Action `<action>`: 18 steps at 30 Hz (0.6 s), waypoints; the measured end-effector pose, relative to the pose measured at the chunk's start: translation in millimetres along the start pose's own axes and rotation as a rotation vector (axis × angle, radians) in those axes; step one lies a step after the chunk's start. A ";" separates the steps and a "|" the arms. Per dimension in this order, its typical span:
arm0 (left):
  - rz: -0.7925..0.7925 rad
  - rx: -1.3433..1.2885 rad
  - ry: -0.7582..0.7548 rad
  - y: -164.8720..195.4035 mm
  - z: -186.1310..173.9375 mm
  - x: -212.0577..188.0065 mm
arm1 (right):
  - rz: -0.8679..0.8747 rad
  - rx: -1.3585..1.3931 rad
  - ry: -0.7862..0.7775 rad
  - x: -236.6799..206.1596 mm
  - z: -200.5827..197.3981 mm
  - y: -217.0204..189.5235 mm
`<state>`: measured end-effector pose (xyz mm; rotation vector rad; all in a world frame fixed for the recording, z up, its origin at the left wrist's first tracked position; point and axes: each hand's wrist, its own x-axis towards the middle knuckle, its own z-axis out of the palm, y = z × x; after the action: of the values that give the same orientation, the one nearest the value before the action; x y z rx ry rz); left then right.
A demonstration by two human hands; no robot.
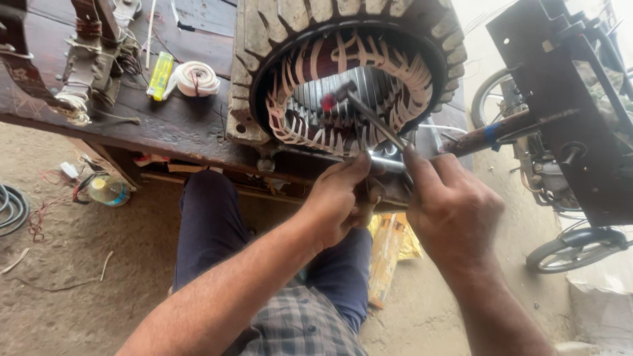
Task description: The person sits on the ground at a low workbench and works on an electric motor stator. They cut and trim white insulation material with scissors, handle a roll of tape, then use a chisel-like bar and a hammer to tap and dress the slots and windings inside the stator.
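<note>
Both hands are working at the near edge of the desk [178, 125], in front of a big motor stator [349, 72] lying with its bore facing up. The left hand [343, 198] is curling shut, thumb and forefinger pinching near the base of a thin metal rod [376, 122]; what exactly it is pinching is hard to tell. The right hand [452, 207] is closing its grip on the same rod's near end, forefinger pressing along it. The rod is slanting away from the hands, up and left into the stator bore, its far tip sitting beside a red spot among the windings [310, 125], which are looping round the bore's rim under pale insulation strips. The stator is resting on the dark wooden desk, right of a roll of white tape [194, 79] and a yellow-green lighter [159, 76]; both are lying near each other, well apart from the hands. A winding jig [86, 66] with wire on it is standing at the far left. The person's knee in dark trousers [211, 217] is showing under the desk edge. On the dirt floor [66, 264], a small bottle [109, 191] is lying at left, yellow packets [389, 250] between the legs. A bicycle [567, 244] is standing at right.
</note>
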<state>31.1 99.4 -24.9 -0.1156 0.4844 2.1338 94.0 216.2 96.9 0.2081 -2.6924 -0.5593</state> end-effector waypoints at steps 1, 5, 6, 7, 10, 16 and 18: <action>-0.010 0.006 -0.017 3.5 1.0 0.0 | 0.015 0.025 0.035 2.4 -1.4 0.5; -0.023 -0.032 -0.034 17.6 8.2 -10.7 | 0.055 0.127 0.140 -2.3 -13.7 -0.9; -0.007 -0.007 -0.096 23.2 8.7 -14.3 | 0.060 0.144 0.178 -4.5 -16.8 -1.2; 0.000 0.014 -0.157 27.8 6.8 -21.2 | 0.059 0.161 0.180 -7.2 -19.8 -1.7; -0.023 0.084 -0.095 38.5 5.8 -25.2 | 0.083 0.195 0.174 -12.8 -23.2 -2.5; 0.004 0.082 0.009 44.1 4.0 7.7 | 0.068 0.159 0.150 -5.9 3.9 0.0; -0.008 0.081 0.019 41.8 1.9 14.9 | 0.044 0.132 0.148 -5.2 8.2 -1.0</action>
<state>-11.2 90.6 -14.7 -0.0925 0.5799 2.1038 95.6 219.4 87.7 0.2162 -2.5843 -0.3395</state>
